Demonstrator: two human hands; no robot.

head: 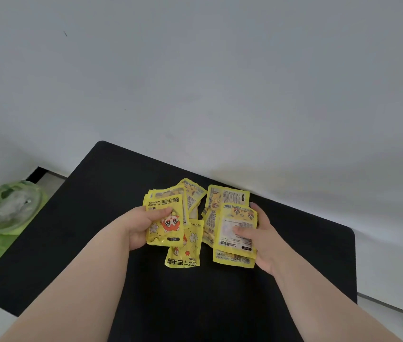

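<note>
Several yellow hand-warmer packets lie in a heap on a black table [96, 230]. My left hand [141, 228] grips a small stack of packets [164, 218], thumb on the top one, which shows an orange cartoon figure. My right hand [257, 238] holds another stack of packets [236, 233] from its right side, thumb pressed on the top packet's printed back. A single packet [183, 253] lies flat between the two stacks, its "HAND WARMER" print facing me. More packets [227, 197] lie behind, near the wall.
The table's far edge meets a white wall [220, 95]. A green plastic bag [5, 213] with crumpled clear wrapping sits on the floor to the left of the table. Pale floor shows at the lower right.
</note>
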